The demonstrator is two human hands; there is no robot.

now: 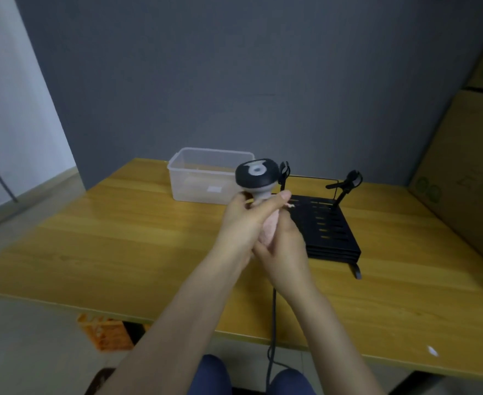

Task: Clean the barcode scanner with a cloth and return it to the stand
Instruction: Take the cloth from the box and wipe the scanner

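Note:
The barcode scanner (257, 173) has a rounded black head with a grey patch and a pale handle. I hold it upright above the table, in front of the stand. My left hand (246, 216) wraps the handle just below the head. My right hand (283, 249) is closed around the lower handle with a pink cloth (269, 228) pressed against it. The scanner's dark cable (273, 323) hangs from under my hands to the floor. The black slotted stand (324, 229) with two upright holders sits on the table just right of my hands.
A clear plastic tub (200, 178) stands behind the scanner on the wooden table (120, 246). Cardboard boxes (462, 172) are stacked at the right edge. An orange crate (106, 332) lies on the floor under the table's front edge.

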